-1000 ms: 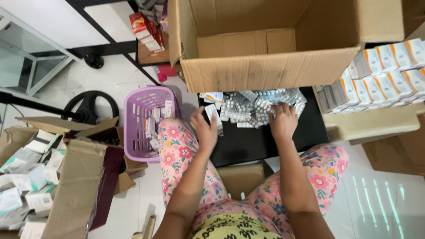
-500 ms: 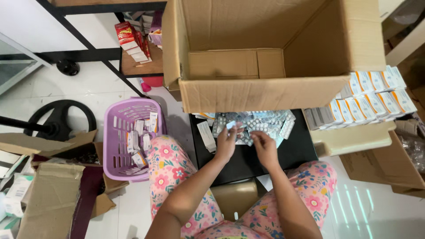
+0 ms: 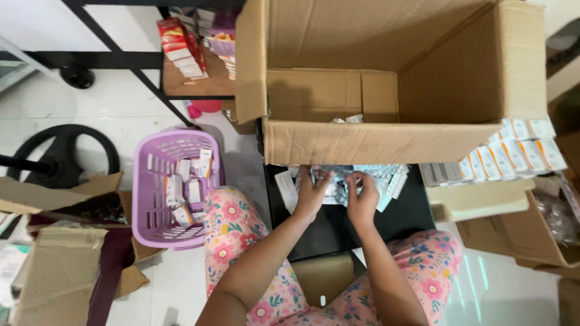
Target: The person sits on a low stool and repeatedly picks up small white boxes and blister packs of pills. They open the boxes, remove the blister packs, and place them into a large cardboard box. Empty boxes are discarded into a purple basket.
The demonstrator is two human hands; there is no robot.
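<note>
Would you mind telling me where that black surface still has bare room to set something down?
The black surface is bare near its front edge, between the right hand and the row of white boxes. Its back strip is crowded: blister packs lie heaped under the cardboard box, with the left hand on them too.

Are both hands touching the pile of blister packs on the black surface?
Touching. The head view shows the left hand and right hand with fingers resting on the silver blister packs, no gap visible.
</note>
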